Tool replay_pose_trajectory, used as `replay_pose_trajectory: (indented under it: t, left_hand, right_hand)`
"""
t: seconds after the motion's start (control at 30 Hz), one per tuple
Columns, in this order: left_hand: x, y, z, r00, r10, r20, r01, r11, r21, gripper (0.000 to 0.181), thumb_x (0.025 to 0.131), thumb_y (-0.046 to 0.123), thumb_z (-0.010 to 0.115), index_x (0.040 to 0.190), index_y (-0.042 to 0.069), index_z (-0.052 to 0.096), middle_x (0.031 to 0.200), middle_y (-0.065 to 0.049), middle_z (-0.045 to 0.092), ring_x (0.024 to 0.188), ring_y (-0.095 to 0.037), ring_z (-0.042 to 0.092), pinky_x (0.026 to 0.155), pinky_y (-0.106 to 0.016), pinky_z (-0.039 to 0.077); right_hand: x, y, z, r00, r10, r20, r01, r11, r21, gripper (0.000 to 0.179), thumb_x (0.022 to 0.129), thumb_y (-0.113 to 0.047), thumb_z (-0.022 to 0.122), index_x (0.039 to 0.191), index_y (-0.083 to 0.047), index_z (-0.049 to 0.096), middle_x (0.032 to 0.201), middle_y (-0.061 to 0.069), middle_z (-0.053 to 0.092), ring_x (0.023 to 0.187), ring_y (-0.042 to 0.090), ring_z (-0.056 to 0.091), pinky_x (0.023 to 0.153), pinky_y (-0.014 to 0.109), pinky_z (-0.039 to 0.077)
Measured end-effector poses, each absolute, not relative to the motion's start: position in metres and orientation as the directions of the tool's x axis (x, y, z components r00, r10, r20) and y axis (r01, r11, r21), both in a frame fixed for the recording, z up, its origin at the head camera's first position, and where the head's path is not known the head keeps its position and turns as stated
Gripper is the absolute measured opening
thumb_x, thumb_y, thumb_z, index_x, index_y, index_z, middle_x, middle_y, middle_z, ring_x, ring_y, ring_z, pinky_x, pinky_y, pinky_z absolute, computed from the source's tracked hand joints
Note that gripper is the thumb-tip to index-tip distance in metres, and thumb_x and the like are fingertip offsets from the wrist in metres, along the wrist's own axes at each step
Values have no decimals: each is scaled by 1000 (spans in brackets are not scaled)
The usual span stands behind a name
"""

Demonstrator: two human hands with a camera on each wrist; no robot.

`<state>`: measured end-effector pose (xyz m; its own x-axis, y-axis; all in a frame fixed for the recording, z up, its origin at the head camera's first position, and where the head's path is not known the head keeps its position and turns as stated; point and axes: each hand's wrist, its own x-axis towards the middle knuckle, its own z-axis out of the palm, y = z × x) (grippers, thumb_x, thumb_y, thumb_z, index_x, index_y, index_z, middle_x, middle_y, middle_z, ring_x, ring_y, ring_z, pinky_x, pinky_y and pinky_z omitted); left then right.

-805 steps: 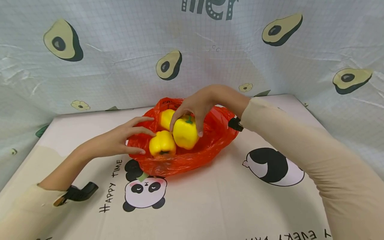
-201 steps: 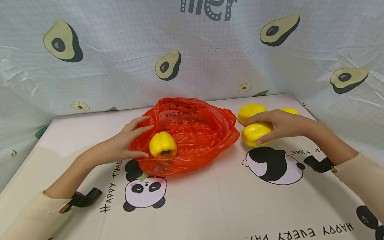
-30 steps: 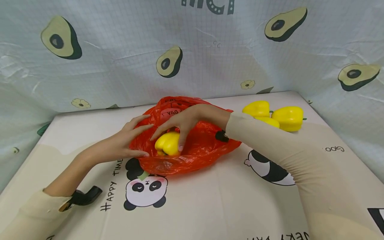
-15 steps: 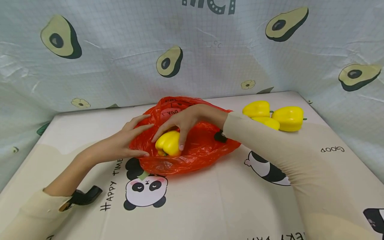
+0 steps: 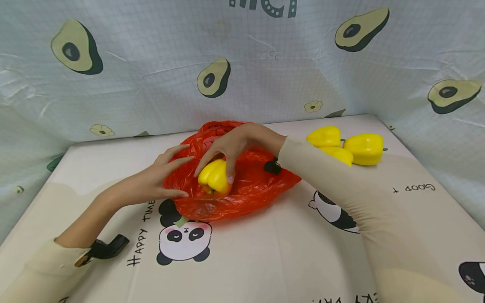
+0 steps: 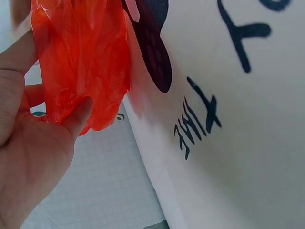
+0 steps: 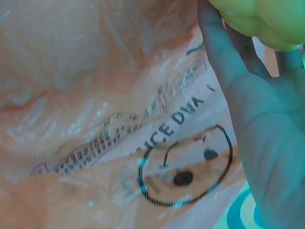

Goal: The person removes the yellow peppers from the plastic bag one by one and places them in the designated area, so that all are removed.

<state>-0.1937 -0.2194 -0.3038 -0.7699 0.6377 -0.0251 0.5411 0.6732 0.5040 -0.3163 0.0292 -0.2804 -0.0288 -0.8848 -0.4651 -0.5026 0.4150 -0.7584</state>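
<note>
A red plastic bag (image 5: 242,206) lies spread on the table with its mouth facing up. My left hand (image 5: 151,179) grips its left side; in the left wrist view the thumb (image 6: 80,117) presses the red film. Inside the bag, my right hand (image 5: 233,143) holds a yellow bell pepper (image 5: 214,177) between thumb and fingers, reaching down from above. The pepper's stem end points toward the front. In the right wrist view the pepper (image 7: 267,19) shows at the top right, partly cut off, against the bag's printed film (image 7: 114,124).
Three more yellow bell peppers stand grouped at the back right: one behind (image 5: 325,136), one at the right (image 5: 365,149) and one in front (image 5: 341,155), partly covered by the right sleeve (image 5: 341,185). An avocado-print sheet (image 5: 151,101) rises behind the table.
Earlier, three peppers were in the bag; now one is, and three stand at the right. In the last half second my right hand has raised the held pepper slightly.
</note>
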Motion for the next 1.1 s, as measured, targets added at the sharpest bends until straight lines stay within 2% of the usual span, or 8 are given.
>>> replay_pose_trajectory:
  t: [0.27, 0.5, 0.6, 0.83, 1.1]
  left_hand:
    - [-194, -218, -304, -774, 632, -28, 537, 680, 499, 87, 85, 27, 84, 155, 5, 37, 165, -19, 12, 148, -47, 16, 107, -69, 38]
    - [-194, -216, -304, -775, 631, -23, 536, 677, 505, 88, 85, 26, 84, 157, 6, 36, 166, -17, 10, 149, -46, 15, 107, -68, 39]
    - [-194, -216, -305, -776, 630, -21, 535, 676, 506, 88, 85, 24, 84, 156, 6, 36, 166, -17, 9, 149, -46, 15, 108, -69, 39]
    - [-189, -213, -305, -776, 631, -19, 535, 673, 511, 86, 86, 27, 83, 155, 5, 37, 165, -19, 11, 148, -47, 15, 106, -69, 40]
    - [-185, -212, -305, -785, 619, -14, 533, 687, 494, 87, 85, 23, 84, 155, 5, 37, 165, -19, 12, 149, -47, 15, 106, -68, 40]
  right_hand:
    - [-319, 52, -259, -126, -923, -364, -547, 371, -750, 76, 79, -20, 87, 148, -21, 55, 137, -2, 58, 125, 20, 51, 103, 35, 51]
    - [-322, 68, -245, -195, -924, -331, -566, 381, -731, 76, 80, -21, 87, 148, -20, 53, 135, 0, 58, 123, 22, 52, 101, 38, 52]
    - [-321, 77, -241, -253, -917, -308, -597, 398, -696, 75, 81, -24, 86, 148, -21, 53, 132, -1, 59, 120, 21, 53, 99, 38, 53]
    - [-312, 103, -229, -451, -872, -192, -619, 460, -637, 77, 79, -26, 87, 148, -24, 54, 130, -5, 61, 114, 20, 55, 96, 38, 53]
    - [-302, 131, -223, -514, -852, -97, -631, 453, -630, 72, 79, -24, 89, 144, -22, 58, 128, -6, 62, 112, 20, 57, 96, 38, 53]
